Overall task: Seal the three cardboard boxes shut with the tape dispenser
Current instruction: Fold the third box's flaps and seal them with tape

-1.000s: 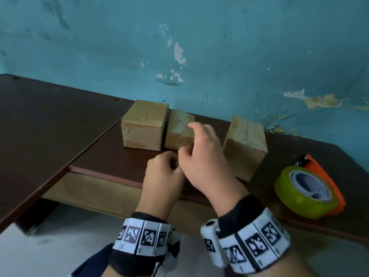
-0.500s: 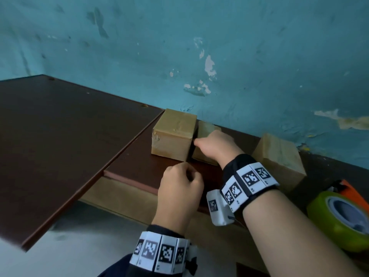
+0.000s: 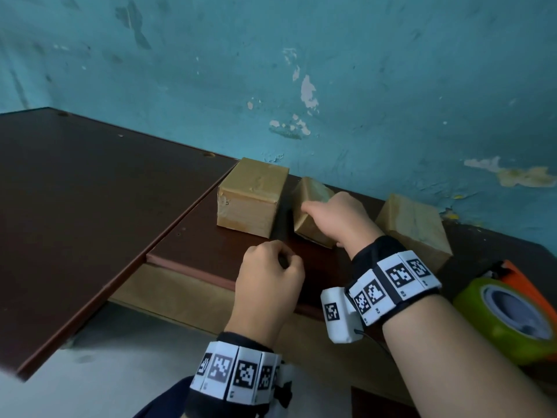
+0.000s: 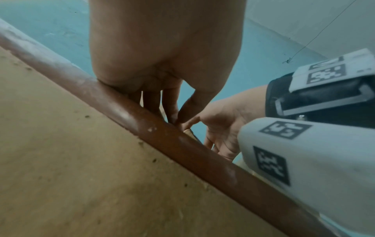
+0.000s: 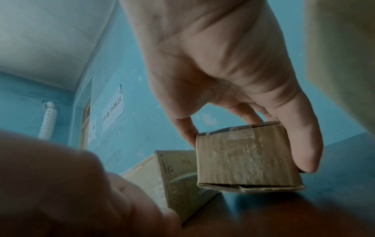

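Observation:
Three small cardboard boxes stand along the blue wall. My right hand [image 3: 328,218] grips the middle box [image 3: 312,193], which is tilted and turned away from the left box [image 3: 251,197]. In the right wrist view my thumb lies on one side of the middle box [image 5: 247,160] and my fingers on the other; its near edge is off the table. The right box [image 3: 413,224] stands apart behind my wrist. My left hand [image 3: 280,263] is curled into a fist, holds nothing and rests on the table's front edge [image 4: 162,133]. The tape dispenser [image 3: 509,315], a green roll in an orange frame, lies at the far right.
The boxes sit on a lower brown table [image 3: 211,248]. A higher dark brown tabletop [image 3: 90,206] adjoins it on the left. The peeling blue wall [image 3: 331,86] is right behind the boxes. A pale floor shows below the front edge.
My right hand reached forward, closed round the middle box, then tilted it and drew it away from the left box. The left fist stayed at the table edge.

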Available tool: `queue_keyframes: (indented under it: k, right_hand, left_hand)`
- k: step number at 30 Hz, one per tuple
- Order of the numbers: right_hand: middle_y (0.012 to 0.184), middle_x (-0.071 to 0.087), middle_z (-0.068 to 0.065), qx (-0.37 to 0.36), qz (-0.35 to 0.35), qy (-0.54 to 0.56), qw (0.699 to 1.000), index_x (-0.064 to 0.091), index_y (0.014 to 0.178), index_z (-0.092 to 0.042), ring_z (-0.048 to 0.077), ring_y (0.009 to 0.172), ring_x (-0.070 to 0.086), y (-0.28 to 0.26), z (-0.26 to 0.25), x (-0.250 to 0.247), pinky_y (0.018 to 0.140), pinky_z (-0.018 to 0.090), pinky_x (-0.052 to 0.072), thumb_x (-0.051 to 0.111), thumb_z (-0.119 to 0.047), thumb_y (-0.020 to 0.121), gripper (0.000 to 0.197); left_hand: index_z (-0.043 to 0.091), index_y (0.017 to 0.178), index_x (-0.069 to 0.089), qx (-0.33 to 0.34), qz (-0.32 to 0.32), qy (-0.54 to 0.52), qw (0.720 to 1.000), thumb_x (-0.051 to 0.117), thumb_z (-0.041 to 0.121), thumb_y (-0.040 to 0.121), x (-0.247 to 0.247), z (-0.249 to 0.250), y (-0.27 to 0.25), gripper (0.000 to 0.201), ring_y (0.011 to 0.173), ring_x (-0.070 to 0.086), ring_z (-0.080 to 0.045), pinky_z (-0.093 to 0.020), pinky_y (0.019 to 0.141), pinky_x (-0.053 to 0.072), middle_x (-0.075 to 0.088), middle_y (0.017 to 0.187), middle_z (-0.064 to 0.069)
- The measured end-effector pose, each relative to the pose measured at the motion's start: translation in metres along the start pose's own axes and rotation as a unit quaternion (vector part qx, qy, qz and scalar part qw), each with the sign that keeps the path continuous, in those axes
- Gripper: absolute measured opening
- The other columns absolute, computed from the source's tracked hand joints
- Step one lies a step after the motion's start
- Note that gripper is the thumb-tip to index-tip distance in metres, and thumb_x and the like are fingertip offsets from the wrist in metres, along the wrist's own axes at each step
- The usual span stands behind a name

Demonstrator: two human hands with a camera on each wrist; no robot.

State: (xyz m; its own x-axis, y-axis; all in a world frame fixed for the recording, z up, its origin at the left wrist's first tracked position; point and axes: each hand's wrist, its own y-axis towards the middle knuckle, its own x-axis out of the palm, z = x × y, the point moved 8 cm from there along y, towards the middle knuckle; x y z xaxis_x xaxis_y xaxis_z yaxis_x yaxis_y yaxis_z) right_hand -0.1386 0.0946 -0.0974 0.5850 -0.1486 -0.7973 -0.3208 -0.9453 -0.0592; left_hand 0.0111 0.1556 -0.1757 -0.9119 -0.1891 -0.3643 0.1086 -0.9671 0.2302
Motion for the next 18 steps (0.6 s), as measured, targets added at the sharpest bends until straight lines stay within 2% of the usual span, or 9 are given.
queue_keyframes:
  k: [2, 4, 6, 8, 10, 12, 14, 16, 18]
  right_hand:
    - [0.119, 0.063, 0.012, 0.005, 0.000, 0.023, 1.000, 0.060, 0.129, -0.007, 0.032, 0.103, 0.064, -0.005, 0.005, -0.004, 0.090, 0.048, 0.060, 0.062, -0.052, 0.089, 0.061]
    - [0.121, 0.060, 0.010, 0.016, -0.009, 0.082, 0.996, 0.056, 0.136, -0.008, 0.030, 0.103, 0.061, -0.009, 0.011, -0.006, 0.090, 0.050, 0.061, 0.059, -0.053, 0.091, 0.065]
    - [0.122, 0.055, 0.009, 0.044, -0.034, 0.169, 0.984, 0.049, 0.141, -0.011, 0.031, 0.107, 0.059, -0.015, 0.018, -0.003, 0.091, 0.052, 0.061, 0.057, -0.052, 0.096, 0.061]
    - [0.124, 0.055, 0.008, 0.079, -0.063, 0.244, 0.965, 0.046, 0.142, -0.015, 0.032, 0.114, 0.058, -0.023, 0.025, 0.004, 0.092, 0.053, 0.060, 0.054, -0.051, 0.100, 0.056]
    - [0.122, 0.059, 0.008, 0.099, -0.081, 0.289, 0.949, 0.049, 0.140, -0.017, 0.031, 0.112, 0.060, -0.028, 0.032, 0.014, 0.092, 0.053, 0.060, 0.047, -0.053, 0.102, 0.052]
    - [0.117, 0.061, 0.010, 0.102, -0.076, 0.306, 0.944, 0.051, 0.138, -0.017, 0.030, 0.108, 0.061, -0.031, 0.038, 0.018, 0.096, 0.052, 0.058, 0.040, -0.052, 0.105, 0.050]
    - [0.113, 0.063, 0.010, 0.105, -0.067, 0.311, 0.942, 0.052, 0.136, -0.015, 0.028, 0.105, 0.062, -0.034, 0.046, 0.019, 0.103, 0.051, 0.054, 0.038, -0.047, 0.108, 0.045]
    - [0.114, 0.066, 0.012, 0.109, -0.066, 0.321, 0.939, 0.053, 0.133, -0.013, 0.029, 0.105, 0.066, -0.036, 0.052, 0.020, 0.101, 0.049, 0.056, 0.041, -0.038, 0.110, 0.036]
    - [0.124, 0.065, 0.015, 0.106, -0.075, 0.332, 0.934, 0.050, 0.143, -0.012, 0.032, 0.108, 0.068, -0.040, 0.056, 0.021, 0.090, 0.043, 0.063, 0.043, -0.023, 0.110, 0.035]
  left_hand:
    - [0.027, 0.080, 0.068, 0.005, -0.001, 0.009, 1.000, 0.057, 0.027, 0.086, 0.001, 0.003, -0.001, 0.013, 0.078, 0.063, -0.020, -0.028, 0.060, 0.040, 0.067, 0.080, 0.000]
    - [0.024, 0.096, 0.072, 0.018, 0.003, 0.011, 1.000, 0.060, 0.021, 0.090, 0.001, 0.010, -0.003, 0.013, 0.088, 0.065, -0.014, -0.027, 0.067, 0.045, 0.070, 0.090, 0.005]
    - [0.029, 0.112, 0.067, 0.038, -0.013, -0.024, 0.999, 0.062, 0.016, 0.093, 0.003, 0.021, -0.005, 0.023, 0.091, 0.063, 0.004, -0.014, 0.074, 0.046, 0.067, 0.095, 0.017]
    - [0.033, 0.115, 0.062, 0.063, -0.046, -0.087, 0.993, 0.061, 0.010, 0.096, 0.008, 0.032, -0.008, 0.030, 0.092, 0.063, 0.013, -0.005, 0.074, 0.045, 0.069, 0.095, 0.019]
    - [0.026, 0.133, 0.064, 0.073, -0.059, -0.122, 0.988, 0.062, 0.008, 0.097, 0.013, 0.038, -0.011, 0.040, 0.099, 0.066, 0.010, -0.007, 0.078, 0.048, 0.074, 0.103, 0.015]
    - [0.019, 0.149, 0.054, 0.070, -0.053, -0.123, 0.989, 0.063, 0.007, 0.097, 0.015, 0.039, -0.013, 0.054, 0.097, 0.064, 0.015, -0.004, 0.076, 0.047, 0.071, 0.101, 0.019]
    - [0.011, 0.154, 0.047, 0.065, -0.045, -0.116, 0.990, 0.064, 0.006, 0.097, 0.017, 0.037, -0.013, 0.060, 0.094, 0.061, 0.022, -0.002, 0.075, 0.045, 0.066, 0.100, 0.022]
    - [0.011, 0.157, 0.043, 0.062, -0.038, -0.110, 0.991, 0.065, 0.013, 0.096, 0.019, 0.036, -0.013, 0.065, 0.114, 0.059, 0.017, -0.007, 0.093, 0.046, 0.069, 0.119, 0.013]
    - [0.013, 0.157, 0.044, 0.066, -0.031, -0.096, 0.993, 0.065, 0.020, 0.094, 0.022, 0.034, -0.011, 0.067, 0.151, 0.038, -0.008, -0.022, 0.120, 0.032, 0.055, 0.154, -0.001]
